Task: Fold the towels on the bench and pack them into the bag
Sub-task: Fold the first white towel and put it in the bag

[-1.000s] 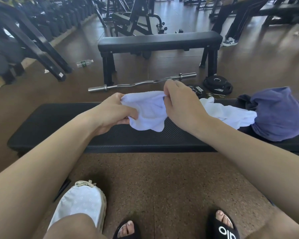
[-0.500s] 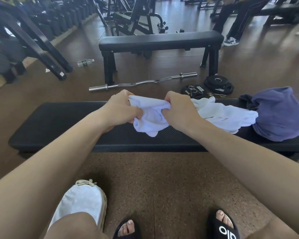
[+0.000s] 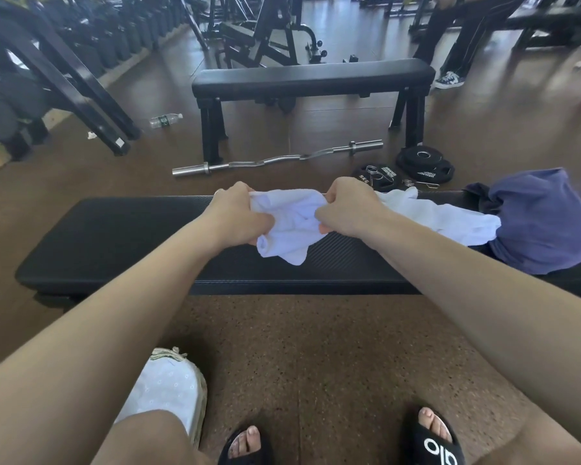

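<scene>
Both hands grip one bunched white towel (image 3: 291,226) above the middle of the black padded worktop (image 3: 121,236): the left hand (image 3: 237,213) has its fingers curled round the towel's left end, and the right hand (image 3: 346,209) pinches a gather of cloth at its right. The towel is soft terry, crumpled, with a loose corner drooping toward the near edge of the worktop. It looks like the opening of a fold, so the next move would call for finding two corners and drawing the cloth flat. A second white towel (image 3: 450,223) lies rumpled just to the right, its far end touching a slumped blue-purple cloth heap (image 3: 544,223) that may be another towel. On the floor by the person's left knee sits a pale eyelet-fabric bag (image 3: 168,391).
</scene>
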Action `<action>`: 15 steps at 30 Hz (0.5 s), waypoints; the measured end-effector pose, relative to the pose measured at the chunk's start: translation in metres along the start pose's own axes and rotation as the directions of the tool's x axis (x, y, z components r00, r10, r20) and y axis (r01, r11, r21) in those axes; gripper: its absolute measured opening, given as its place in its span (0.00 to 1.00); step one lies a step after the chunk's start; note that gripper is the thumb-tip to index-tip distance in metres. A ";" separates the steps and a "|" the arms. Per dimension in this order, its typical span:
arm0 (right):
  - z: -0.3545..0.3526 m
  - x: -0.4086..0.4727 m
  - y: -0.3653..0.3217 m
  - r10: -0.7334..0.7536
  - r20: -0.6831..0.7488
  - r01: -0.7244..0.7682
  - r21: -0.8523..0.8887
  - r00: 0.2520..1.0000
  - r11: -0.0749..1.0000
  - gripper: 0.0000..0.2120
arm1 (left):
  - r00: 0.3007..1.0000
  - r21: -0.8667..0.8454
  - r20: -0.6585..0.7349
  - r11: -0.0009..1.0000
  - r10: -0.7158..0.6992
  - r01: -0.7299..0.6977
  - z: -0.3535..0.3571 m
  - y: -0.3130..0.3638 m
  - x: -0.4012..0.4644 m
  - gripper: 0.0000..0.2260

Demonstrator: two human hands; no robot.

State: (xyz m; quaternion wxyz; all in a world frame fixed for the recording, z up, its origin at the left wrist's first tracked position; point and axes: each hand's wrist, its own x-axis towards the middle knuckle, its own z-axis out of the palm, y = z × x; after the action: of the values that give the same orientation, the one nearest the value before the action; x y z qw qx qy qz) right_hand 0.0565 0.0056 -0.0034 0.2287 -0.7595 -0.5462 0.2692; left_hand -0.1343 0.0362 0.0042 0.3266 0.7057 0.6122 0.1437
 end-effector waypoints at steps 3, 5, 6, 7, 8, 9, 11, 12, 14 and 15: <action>0.008 -0.004 0.003 -0.040 -0.021 0.039 -0.056 0.999 0.998 0.11 | 1.000 -0.005 0.003 1.000 0.019 -0.019 0.003 0.003 0.000 0.17; 0.015 -0.003 0.006 -0.044 -0.035 0.043 -0.046 0.998 0.998 0.17 | 1.000 0.000 0.009 1.000 0.030 -0.030 0.006 0.006 0.000 0.19; 0.017 -0.001 0.008 -0.051 -0.056 0.048 -0.049 0.997 0.998 0.16 | 1.000 0.007 0.010 1.000 0.029 -0.029 0.006 0.007 -0.001 0.20; 0.018 0.000 0.010 -0.055 -0.083 0.052 -0.045 0.995 0.998 0.15 | 0.999 0.013 0.010 0.999 0.034 -0.034 0.007 0.007 -0.001 0.19; 0.017 0.002 0.013 -0.043 -0.103 0.041 -0.023 0.994 0.999 0.12 | 0.999 0.020 0.012 0.999 0.033 -0.033 0.007 0.007 -0.002 0.18; 0.015 0.004 0.017 -0.024 -0.113 0.026 0.015 0.993 1.000 0.09 | 0.999 0.022 0.009 0.999 0.037 -0.037 0.007 0.006 -0.002 0.16; 0.011 0.006 0.023 0.024 -0.129 -0.014 0.081 0.991 0.997 0.04 | 0.999 -0.017 0.011 0.999 0.048 -0.048 0.006 0.004 -0.003 0.11; 0.009 0.006 0.025 0.041 -0.143 -0.027 0.097 0.989 0.995 0.05 | 0.999 -0.055 0.020 0.997 0.051 -0.050 0.005 0.003 -0.004 0.10; 0.009 0.007 0.027 0.059 -0.168 -0.043 0.096 0.984 0.994 0.08 | 0.998 -0.124 0.046 0.991 0.053 -0.046 0.005 0.003 -0.006 0.08; 0.009 0.006 0.026 0.073 -0.160 -0.053 0.123 0.984 0.991 0.09 | 0.997 -0.147 0.054 0.988 0.057 -0.049 0.005 0.003 -0.006 0.08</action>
State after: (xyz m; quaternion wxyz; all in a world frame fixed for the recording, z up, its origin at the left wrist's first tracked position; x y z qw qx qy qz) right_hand 0.0704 0.0039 -0.0282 0.3087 -0.7812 -0.4843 0.2447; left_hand -0.1305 0.0294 0.0034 0.3910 0.6997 0.5714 0.1761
